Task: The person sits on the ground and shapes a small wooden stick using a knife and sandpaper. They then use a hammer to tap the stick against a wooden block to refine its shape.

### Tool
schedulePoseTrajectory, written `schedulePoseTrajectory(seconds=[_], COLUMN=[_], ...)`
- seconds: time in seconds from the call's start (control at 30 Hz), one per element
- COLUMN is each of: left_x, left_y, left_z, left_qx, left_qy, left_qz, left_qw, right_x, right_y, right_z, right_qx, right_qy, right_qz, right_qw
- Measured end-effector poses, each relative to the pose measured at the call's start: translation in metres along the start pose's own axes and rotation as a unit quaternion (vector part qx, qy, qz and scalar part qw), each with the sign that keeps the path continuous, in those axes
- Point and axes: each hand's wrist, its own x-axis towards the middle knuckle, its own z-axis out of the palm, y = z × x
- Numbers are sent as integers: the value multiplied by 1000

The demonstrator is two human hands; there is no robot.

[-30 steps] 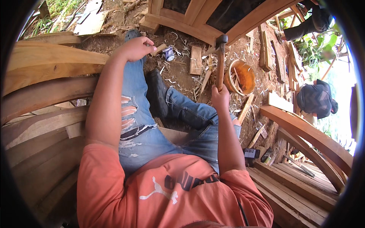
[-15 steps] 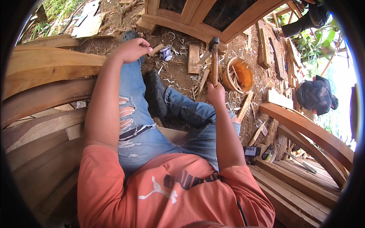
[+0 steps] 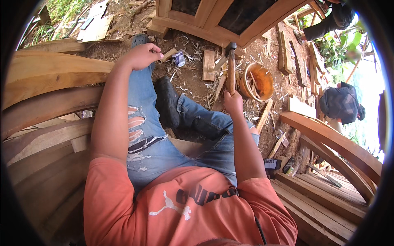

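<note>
My right hand (image 3: pixel 233 102) grips the lower end of a hammer's wooden handle. The hammer (image 3: pixel 232 69) points away from me, its dark metal head in front of the lower edge of a wooden panelled door (image 3: pixel 193 25). My left hand (image 3: pixel 143 56) is over my left knee, fingers loosely bent and slightly apart, with nothing visible in them. Just past its fingertips are a small wood offcut (image 3: pixel 169 55) and a crumpled purple-and-silver can (image 3: pixel 179 59). To the right of the hammer stands an orange-brown bucket (image 3: pixel 257 82) with wood scraps inside.
Curved timber pieces (image 3: pixel 57 74) are stacked at my left. Another curved beam (image 3: pixel 328 141) and long boards (image 3: pixel 316 201) lie at my right, near a phone (image 3: pixel 271 164). Shavings and a wood block (image 3: pixel 208 65) litter the ground. A person (image 3: pixel 340 102) is at far right.
My left hand has shifted very slightly, its fingers curling a little. My right hand and the hammer have barely moved.
</note>
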Motion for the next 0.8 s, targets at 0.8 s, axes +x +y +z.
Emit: schedulePoseTrajectory(seconds=[0.8], left_x=[-4], left_y=[-6], left_z=[-6], left_qx=[12], left_qy=[1], left_qz=[20], left_qw=[1000], right_x=[-12], right_y=[-17], right_z=[1], right_qx=[199], right_qy=[58], right_qz=[-77], right_qw=[975])
